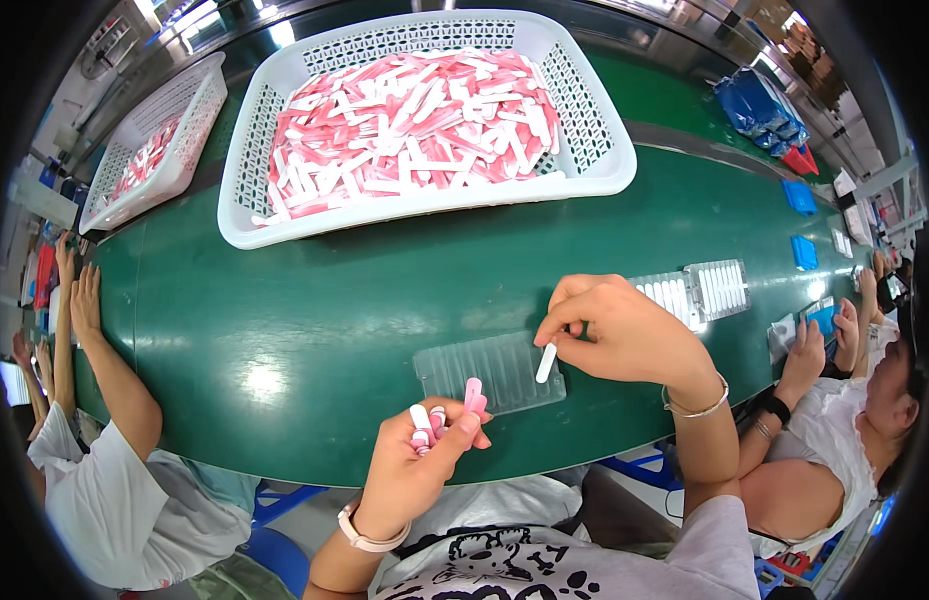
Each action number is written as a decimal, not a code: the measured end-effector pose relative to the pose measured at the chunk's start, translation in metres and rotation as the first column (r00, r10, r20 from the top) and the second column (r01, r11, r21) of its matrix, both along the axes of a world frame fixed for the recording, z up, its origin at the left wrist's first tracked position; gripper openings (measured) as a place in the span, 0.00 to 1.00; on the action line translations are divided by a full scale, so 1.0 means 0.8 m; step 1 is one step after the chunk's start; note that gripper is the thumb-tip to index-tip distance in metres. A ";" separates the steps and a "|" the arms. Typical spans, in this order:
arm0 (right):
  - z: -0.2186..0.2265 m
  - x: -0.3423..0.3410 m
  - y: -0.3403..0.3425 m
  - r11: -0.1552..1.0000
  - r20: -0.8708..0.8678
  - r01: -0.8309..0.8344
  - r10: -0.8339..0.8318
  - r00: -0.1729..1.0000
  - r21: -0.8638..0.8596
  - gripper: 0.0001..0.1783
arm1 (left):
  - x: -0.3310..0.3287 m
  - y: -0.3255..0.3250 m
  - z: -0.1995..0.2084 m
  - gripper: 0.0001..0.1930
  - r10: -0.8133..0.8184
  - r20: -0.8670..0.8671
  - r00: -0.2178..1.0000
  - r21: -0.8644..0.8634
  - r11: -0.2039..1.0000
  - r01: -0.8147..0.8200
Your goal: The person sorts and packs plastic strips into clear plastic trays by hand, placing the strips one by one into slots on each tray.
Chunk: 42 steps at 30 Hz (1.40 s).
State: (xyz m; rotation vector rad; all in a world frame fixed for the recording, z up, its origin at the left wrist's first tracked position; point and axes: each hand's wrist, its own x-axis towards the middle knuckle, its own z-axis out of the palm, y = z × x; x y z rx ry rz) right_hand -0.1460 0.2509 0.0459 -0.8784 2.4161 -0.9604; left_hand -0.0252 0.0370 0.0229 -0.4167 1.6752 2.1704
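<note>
My left hand [410,465] is closed around several small pink-and-white plastic sticks [474,394], whose rounded ends poke out past the fingers. Between the thumb and fingers of my right hand [620,325] is one white stick [547,364], tilted over the right end of a clear slotted plastic tray [455,362]. That tray lies flat on the green table, and its left slots look bare. Beyond my right hand lie two more clear trays, one partly hidden tray [668,294] and one farther right [720,288], both with white sticks in rows.
A large white perforated basket [230,200] heaped with pink-and-white sticks stands across the table [235,310]. A second basket [200,150] is at the far left. Blue packs [763,108] sit far right. Co-workers' arms reach in at left [125,375] and right [800,365].
</note>
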 end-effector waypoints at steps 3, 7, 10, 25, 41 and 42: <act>-0.001 -0.008 -0.010 0.997 0.079 0.032 -0.037 0.996 0.064 0.08 | 0.002 0.002 -0.002 0.09 0.012 -0.081 0.997 -0.050 0.999 -0.016; -0.002 -0.004 -0.014 0.994 0.058 0.107 -0.109 0.992 0.030 0.13 | 0.005 -0.004 -0.001 0.09 -0.022 -0.005 1.000 -0.023 0.999 0.022; -0.007 0.000 -0.011 0.997 0.054 -0.012 0.008 0.998 0.077 0.17 | 0.003 -0.005 -0.003 0.08 -0.020 -0.018 1.000 -0.021 1.000 0.019; -0.020 0.047 -0.025 0.871 0.224 -0.037 0.166 0.960 -0.490 0.10 | -0.008 -0.013 -0.005 0.10 -0.155 0.143 0.978 0.306 0.946 0.105; -0.024 0.024 -0.011 0.984 0.053 0.119 -0.113 0.992 -0.130 0.08 | 0.004 -0.018 -0.005 0.08 0.017 -0.011 1.000 -0.080 0.997 -0.018; -0.020 0.024 -0.014 0.984 0.053 0.117 -0.111 0.992 -0.132 0.08 | 0.003 -0.017 -0.006 0.08 0.011 -0.075 0.997 -0.122 0.992 -0.020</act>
